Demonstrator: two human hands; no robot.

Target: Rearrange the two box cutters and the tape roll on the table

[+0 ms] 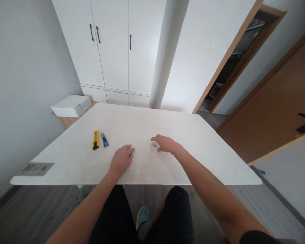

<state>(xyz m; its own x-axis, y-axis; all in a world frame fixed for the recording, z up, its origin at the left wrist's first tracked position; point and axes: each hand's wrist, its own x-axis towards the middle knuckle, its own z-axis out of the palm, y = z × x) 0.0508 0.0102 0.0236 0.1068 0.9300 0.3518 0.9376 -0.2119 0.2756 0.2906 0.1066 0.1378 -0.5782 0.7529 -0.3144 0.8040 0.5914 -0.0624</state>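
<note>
A roll of clear tape [154, 146] lies on the white table [147, 118] in front of me. My right hand [164, 143] reaches around it from the right, fingers along its far side and thumb low on the near side, closed on the roll. To the left, my left hand [122, 158] rests palm down near the table's front edge, holding nothing, its fingers loosely bent and a little apart. Farther left lie a yellow utility knife [95, 140] with black parts and a smaller blue utility knife [104, 139] beside it, apart from both hands.
A printed grey label [37, 169] is on the table's front left corner. Behind the left edge, a white box [71, 105] sits on a wooden surface. White cabinets [114, 51] stand beyond the table, and a brown door [271, 101] is at the right.
</note>
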